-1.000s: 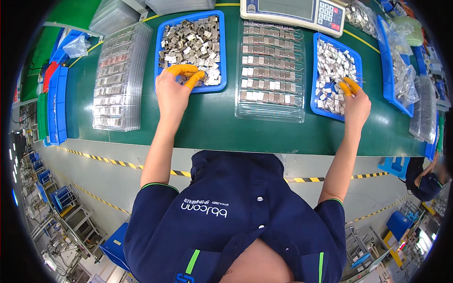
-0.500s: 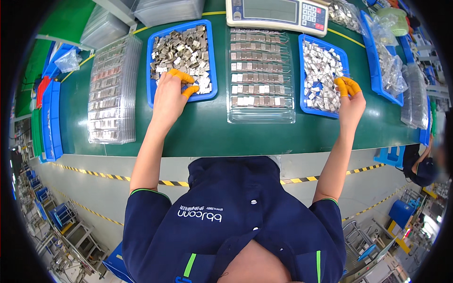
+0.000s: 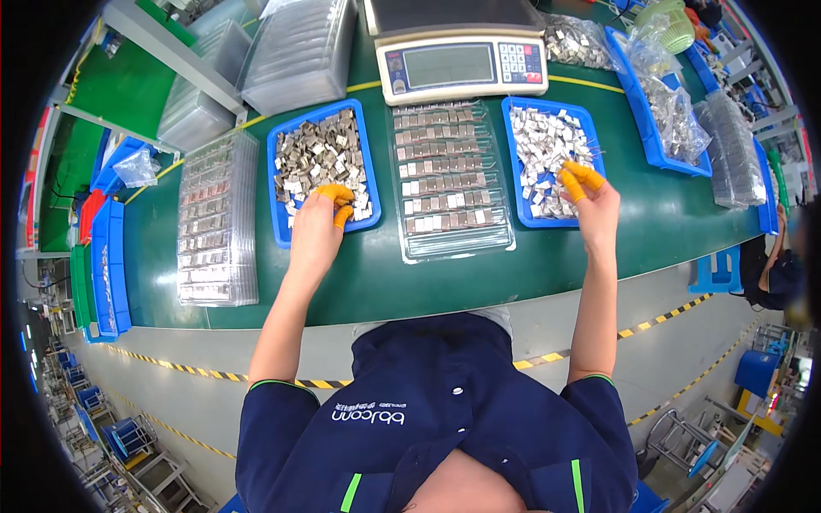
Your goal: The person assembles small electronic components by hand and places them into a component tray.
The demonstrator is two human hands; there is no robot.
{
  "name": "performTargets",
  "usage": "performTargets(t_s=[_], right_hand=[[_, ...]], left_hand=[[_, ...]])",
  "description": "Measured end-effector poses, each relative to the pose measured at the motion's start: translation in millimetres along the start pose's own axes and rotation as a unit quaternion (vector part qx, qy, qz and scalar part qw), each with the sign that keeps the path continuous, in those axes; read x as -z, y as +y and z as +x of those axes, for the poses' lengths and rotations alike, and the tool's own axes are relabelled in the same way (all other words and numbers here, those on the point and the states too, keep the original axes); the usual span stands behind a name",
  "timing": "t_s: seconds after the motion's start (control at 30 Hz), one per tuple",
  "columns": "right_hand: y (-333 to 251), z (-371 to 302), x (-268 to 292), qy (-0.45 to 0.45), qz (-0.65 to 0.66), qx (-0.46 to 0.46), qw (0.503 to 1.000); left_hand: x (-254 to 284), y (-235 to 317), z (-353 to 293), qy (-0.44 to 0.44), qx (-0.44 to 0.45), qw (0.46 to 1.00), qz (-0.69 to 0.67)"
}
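Note:
Orange finger covers sit on the fingertips of both my hands. My left hand [image 3: 318,229] is over the near part of a blue tray [image 3: 280,224] heaped with small silver metal pieces [image 3: 318,152]; its thumb and fingers are curled together, and whatever they may grip is too small to make out. At the other side, my right hand [image 3: 599,209] reaches over the right edge of a second blue tray [image 3: 547,223] of small white pieces [image 3: 540,154], some with thin wires. Its fingers are pinched, their contents unclear. Between the trays lies a clear plastic blister tray [image 3: 457,248] holding rows of such pieces.
A digital scale [image 3: 462,64] stands behind the blister tray. Stacked filled blister trays [image 3: 216,222] are at left, with clear plastic trays [image 3: 299,56] behind. A long blue bin [image 3: 654,141] with bagged parts stands at right. The green table's [image 3: 376,299] front edge runs before me.
The whole view has shifted, showing more of the scale. My right hand has moved left, further over the white pieces. My left hand stays over the metal pieces.

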State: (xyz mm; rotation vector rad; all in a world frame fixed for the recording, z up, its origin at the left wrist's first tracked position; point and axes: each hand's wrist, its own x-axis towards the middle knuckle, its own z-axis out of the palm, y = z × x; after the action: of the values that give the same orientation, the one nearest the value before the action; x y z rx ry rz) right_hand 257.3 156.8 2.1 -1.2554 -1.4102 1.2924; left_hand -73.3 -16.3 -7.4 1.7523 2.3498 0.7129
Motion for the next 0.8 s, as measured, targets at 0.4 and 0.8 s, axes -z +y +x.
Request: performTargets(t_s=[0.4, 0.8], right_hand=[[-30, -45, -56, -0.072, 0.041, 0.062, 0.995], [-57, -94, -133, -0.142, 0.22, 0.044, 0.964]], left_hand=[[8, 60, -3, 0.036, 0.149, 0.748, -0.646], [14, 76, -25, 0.042, 0.122, 0.735, -0.666]])
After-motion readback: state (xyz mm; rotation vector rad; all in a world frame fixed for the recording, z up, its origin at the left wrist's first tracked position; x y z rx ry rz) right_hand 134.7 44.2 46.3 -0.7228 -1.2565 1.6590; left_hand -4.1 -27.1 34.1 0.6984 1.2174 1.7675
